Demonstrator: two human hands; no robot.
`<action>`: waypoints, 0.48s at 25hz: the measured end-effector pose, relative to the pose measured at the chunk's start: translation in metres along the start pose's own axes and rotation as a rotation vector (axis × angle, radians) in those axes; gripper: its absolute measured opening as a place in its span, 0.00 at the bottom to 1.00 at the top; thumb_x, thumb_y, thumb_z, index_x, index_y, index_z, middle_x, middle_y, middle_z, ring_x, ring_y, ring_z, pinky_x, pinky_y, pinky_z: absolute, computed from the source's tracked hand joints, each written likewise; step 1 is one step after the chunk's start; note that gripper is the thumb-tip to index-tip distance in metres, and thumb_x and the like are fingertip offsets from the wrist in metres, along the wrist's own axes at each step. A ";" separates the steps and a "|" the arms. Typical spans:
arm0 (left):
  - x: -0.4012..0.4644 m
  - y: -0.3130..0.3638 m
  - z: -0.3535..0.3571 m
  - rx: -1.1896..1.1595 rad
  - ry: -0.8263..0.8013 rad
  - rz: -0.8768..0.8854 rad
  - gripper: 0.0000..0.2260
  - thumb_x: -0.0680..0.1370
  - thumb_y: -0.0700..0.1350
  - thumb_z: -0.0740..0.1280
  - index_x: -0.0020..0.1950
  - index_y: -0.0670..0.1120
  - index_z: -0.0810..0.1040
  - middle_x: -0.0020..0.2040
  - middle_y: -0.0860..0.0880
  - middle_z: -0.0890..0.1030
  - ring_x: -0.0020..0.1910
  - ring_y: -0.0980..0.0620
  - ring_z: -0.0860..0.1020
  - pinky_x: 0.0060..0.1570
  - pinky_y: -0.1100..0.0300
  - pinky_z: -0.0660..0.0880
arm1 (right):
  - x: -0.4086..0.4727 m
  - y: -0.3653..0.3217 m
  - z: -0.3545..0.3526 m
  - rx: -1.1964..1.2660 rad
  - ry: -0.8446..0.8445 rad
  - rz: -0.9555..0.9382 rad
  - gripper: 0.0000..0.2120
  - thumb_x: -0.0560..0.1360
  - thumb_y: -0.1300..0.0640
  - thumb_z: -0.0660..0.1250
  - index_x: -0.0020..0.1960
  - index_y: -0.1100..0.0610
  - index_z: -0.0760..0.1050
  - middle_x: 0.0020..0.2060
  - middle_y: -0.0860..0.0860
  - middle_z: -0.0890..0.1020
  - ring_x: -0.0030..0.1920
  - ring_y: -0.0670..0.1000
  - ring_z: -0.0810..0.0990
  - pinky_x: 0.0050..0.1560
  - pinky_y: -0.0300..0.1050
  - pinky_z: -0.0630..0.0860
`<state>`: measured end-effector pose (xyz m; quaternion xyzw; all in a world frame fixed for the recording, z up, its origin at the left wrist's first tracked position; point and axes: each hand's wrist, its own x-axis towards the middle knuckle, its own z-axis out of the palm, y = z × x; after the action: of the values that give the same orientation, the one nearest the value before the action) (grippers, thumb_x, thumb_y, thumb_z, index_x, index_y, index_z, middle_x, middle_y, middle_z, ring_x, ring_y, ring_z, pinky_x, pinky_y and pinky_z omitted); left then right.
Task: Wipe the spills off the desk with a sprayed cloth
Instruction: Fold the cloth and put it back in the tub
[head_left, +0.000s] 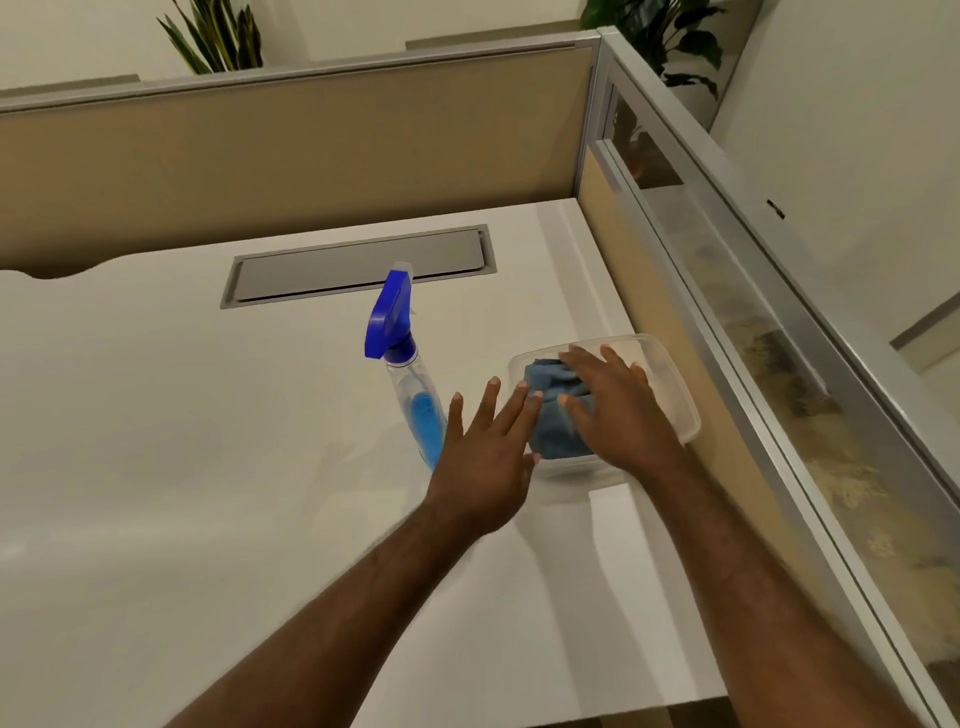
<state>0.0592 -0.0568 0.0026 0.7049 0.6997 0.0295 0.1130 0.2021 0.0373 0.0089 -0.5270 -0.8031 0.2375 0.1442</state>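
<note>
A crumpled blue cloth (551, 415) lies in a clear plastic container (670, 384) at the desk's right side. My right hand (618, 402) rests flat on the cloth with its fingers spread, and its thumb presses into the fabric. My left hand (485, 452) is open with the fingers apart, and its fingertips touch the container's left rim and the cloth's edge. Just left of the container stands a clear spray bottle (410, 384) with a blue trigger head and blue liquid in its lower part. The white desk (208, 467) shows no distinct spill.
A grey cable-tray lid (363, 267) is set into the desk behind the bottle. Beige partition panels (291, 171) wall the desk at the back and right. Plants (218, 36) rise behind the back partition. The desk's front edge runs at the lower right.
</note>
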 end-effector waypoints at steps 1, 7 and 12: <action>-0.017 -0.005 0.001 -0.032 0.016 -0.021 0.27 0.82 0.57 0.53 0.79 0.53 0.47 0.80 0.52 0.49 0.79 0.49 0.42 0.72 0.47 0.35 | -0.002 -0.008 0.001 0.079 0.032 -0.032 0.25 0.78 0.51 0.65 0.73 0.51 0.64 0.73 0.51 0.69 0.74 0.55 0.64 0.76 0.57 0.56; -0.106 -0.050 0.020 -0.190 0.174 -0.199 0.23 0.79 0.57 0.62 0.72 0.52 0.69 0.72 0.52 0.72 0.74 0.50 0.65 0.73 0.51 0.61 | -0.016 -0.093 0.036 0.373 -0.109 -0.098 0.36 0.74 0.39 0.65 0.76 0.47 0.55 0.76 0.47 0.63 0.74 0.49 0.63 0.72 0.49 0.65; -0.112 -0.096 0.055 -0.147 0.015 -0.354 0.31 0.79 0.61 0.58 0.78 0.50 0.54 0.79 0.50 0.57 0.78 0.48 0.52 0.76 0.47 0.52 | -0.004 -0.144 0.084 0.474 -0.039 0.032 0.40 0.69 0.36 0.69 0.74 0.51 0.59 0.71 0.50 0.70 0.69 0.51 0.70 0.68 0.49 0.71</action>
<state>-0.0264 -0.1751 -0.0573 0.5604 0.8095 0.0653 0.1625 0.0511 -0.0331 0.0151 -0.4866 -0.7190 0.4319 0.2443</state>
